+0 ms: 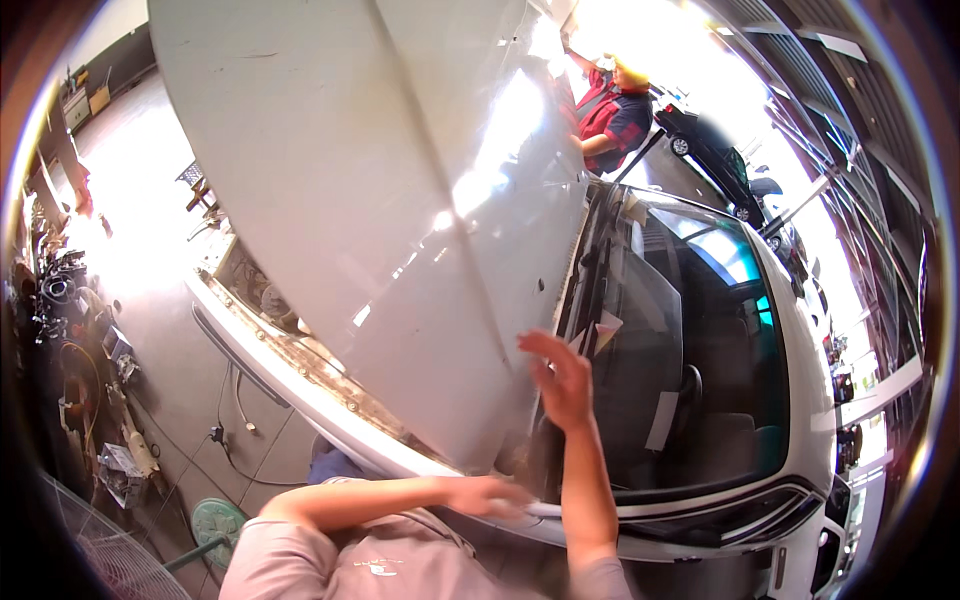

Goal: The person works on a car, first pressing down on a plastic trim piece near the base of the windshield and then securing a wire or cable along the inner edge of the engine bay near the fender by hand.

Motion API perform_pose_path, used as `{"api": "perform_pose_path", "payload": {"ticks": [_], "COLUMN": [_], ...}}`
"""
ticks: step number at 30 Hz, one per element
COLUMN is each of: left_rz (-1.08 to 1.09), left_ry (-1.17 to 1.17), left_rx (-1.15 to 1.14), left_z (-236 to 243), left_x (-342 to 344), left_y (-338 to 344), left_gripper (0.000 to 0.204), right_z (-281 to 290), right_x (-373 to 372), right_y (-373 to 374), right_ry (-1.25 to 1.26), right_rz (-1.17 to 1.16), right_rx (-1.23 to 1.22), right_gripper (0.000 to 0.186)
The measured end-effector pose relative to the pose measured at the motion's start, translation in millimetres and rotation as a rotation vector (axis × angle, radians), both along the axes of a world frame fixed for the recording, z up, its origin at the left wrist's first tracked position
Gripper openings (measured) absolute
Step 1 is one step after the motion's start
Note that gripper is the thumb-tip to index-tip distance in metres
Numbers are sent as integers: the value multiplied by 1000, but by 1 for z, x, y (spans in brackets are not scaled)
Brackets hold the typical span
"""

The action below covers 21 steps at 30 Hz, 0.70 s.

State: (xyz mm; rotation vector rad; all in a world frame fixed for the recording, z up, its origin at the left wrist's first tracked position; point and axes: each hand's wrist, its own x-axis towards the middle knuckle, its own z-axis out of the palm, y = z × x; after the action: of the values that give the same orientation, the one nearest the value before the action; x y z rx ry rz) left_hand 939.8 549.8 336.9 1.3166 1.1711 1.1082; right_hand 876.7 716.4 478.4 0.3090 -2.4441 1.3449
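Hood [340, 190], pale, glossy, spreads left of windshield [640, 330]. Co-worker [612, 122] in red-and-dark shirt beyond windshield's far left corner. Right hand [565, 382] at windshield's left edge, near end: fingers loosely bent, mostly open, nothing seen in grasp. Left hand [488, 495] by windshield's near left corner, blurred; cannot tell openness or hold.

My two hands, one left hand [490, 495] and one right hand [567, 388], join one white car [812, 400], one hood [330, 150], one windshield [640, 300], one steering wheel [693, 385], one co-worker [615, 118], one standing fan [218, 525] and at least one black car [708, 160] in the frame
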Motion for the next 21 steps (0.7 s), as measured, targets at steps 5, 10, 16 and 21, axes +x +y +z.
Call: {"api": "perform_pose_path", "payload": {"ticks": [5, 10, 16, 21], "left_rz": [77, 349, 1081, 1953], "left_ry": [-364, -317, -360, -170], "left_rx": [-239, -277, -253, -359], "left_z": [-78, -116, -175, -260], "left_x": [-16, -79, -176, -268], "left_y": [-175, -287, -439, -557], "left_gripper": [67, 70, 55, 52], "right_z": [6, -48, -138, -180], "right_x": [29, 41, -16, -82], "right_y": [-118, -240, -362, -400], "right_ry": [-301, -587, -899, -909], "right_rz": [367, 548, 527, 263], "right_rx": [62, -32, -127, -176], "right_gripper": [28, 25, 25, 22]}}
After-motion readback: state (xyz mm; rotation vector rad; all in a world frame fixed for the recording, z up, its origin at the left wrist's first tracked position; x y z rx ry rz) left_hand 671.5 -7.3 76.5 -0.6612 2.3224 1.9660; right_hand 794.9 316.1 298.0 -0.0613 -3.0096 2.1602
